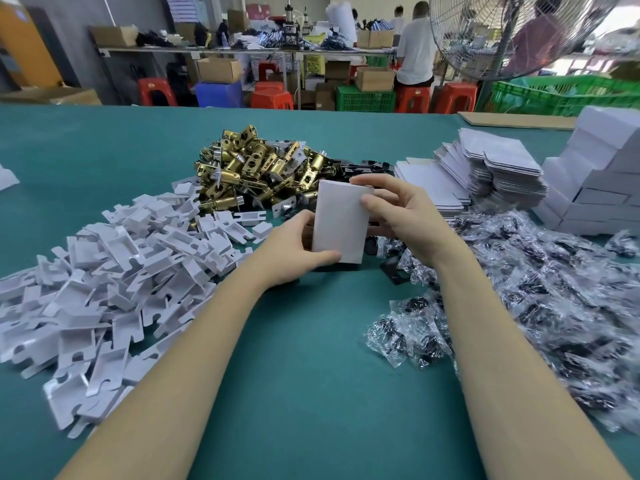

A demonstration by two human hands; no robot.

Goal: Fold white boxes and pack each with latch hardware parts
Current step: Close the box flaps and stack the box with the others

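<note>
one white box (341, 223), two hands gripping

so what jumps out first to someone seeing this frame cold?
The white box held upright at centre over the green table, with the left hand gripping its lower edge and the right hand its top corner. Behind it sits a shiny heap of brass latches, flanked by a sprawl of white plastic inserts on the left and clear bags of dark parts on the right.
</note>
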